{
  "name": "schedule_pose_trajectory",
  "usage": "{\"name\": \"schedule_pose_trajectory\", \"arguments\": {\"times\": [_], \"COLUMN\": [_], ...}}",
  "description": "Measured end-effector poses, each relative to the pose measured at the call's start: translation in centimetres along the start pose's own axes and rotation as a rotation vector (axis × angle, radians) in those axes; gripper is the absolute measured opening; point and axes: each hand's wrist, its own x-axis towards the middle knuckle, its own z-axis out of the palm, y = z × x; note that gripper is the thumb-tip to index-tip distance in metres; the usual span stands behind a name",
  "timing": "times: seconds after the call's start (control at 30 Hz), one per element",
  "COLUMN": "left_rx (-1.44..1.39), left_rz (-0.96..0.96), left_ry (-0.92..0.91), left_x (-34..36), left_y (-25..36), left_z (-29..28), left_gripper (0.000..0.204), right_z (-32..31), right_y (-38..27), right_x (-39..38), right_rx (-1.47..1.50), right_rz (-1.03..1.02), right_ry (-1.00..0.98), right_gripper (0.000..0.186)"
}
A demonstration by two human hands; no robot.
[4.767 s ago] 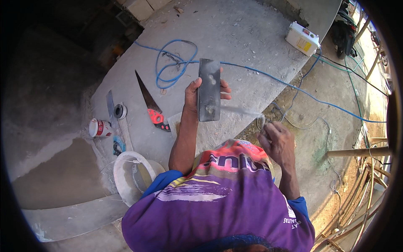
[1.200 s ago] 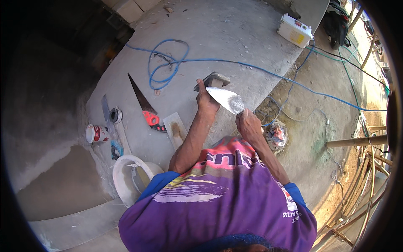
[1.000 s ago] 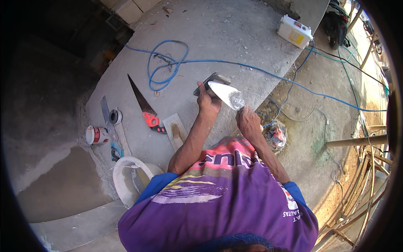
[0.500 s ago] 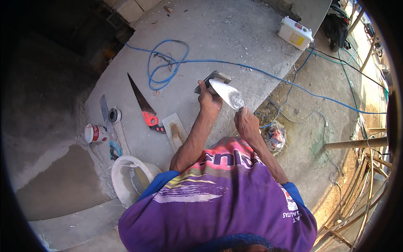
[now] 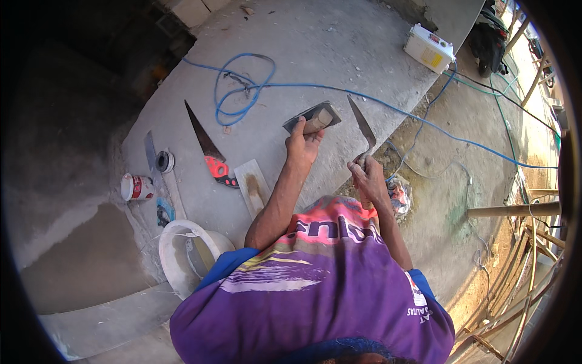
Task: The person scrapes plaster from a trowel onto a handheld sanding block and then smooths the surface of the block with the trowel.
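Note:
My left hand (image 5: pixel 302 145) is closed around the block handle of a dark, flat plastering float (image 5: pixel 318 120), held out in front of me above the concrete. To its right, my right hand (image 5: pixel 370 179) grips a trowel (image 5: pixel 362 123) by its handle. The trowel's blade points away from me and is turned nearly edge-on. A gap separates the blade from the float. Under my left forearm lies a pale rectangular board (image 5: pixel 250 179) with a brownish smear. Left of that is a hand saw (image 5: pixel 206 138) with a red and black handle.
A white bucket (image 5: pixel 177 232) stands by my left elbow. Beyond it are a small white tub (image 5: pixel 136 187) and a tape roll (image 5: pixel 164 161). Blue cable (image 5: pixel 303 85) crosses the slab towards a white box (image 5: pixel 428 48) at its edge. A plastic bag (image 5: pixel 399 197) lies beyond my right forearm.
The trowel has swung away from the float and turned from face-on to edge-on, as my right hand shifted right and down. My left hand has tilted the float, showing its handle.

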Motion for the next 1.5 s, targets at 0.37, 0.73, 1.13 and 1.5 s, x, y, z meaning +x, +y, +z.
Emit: {"name": "schedule_pose_trajectory", "arguments": {"times": [0.37, 0.73, 1.13, 1.5], "left_rx": [0.346, 0.396, 1.461, 1.864], "left_rz": [-0.005, 0.17, 0.709, 0.565], "left_ry": [-0.067, -0.048, 0.093, -0.087], "left_x": [0.2, 0.9, 1.1, -2.6], "left_y": [-0.7, -0.7, 2.4, 0.7], "left_z": [-2.2, -1.6, -1.4, -0.6], "left_gripper": [0.039, 0.034, 0.042, 0.05], "right_z": [-2.1, -0.8, -1.4, -1.8], "right_y": [0.4, 2.0, 5.4, 1.3], "right_x": [-2.3, -3.6, -3.9, -3.0], "right_rx": [-0.405, -0.399, -0.539, -0.365], "right_rz": [-0.164, -0.303, -0.077, -0.332], "right_ry": [0.079, 0.276, 0.098, 0.272], "right_gripper": [0.032, 0.02, 0.029, 0.028]}}
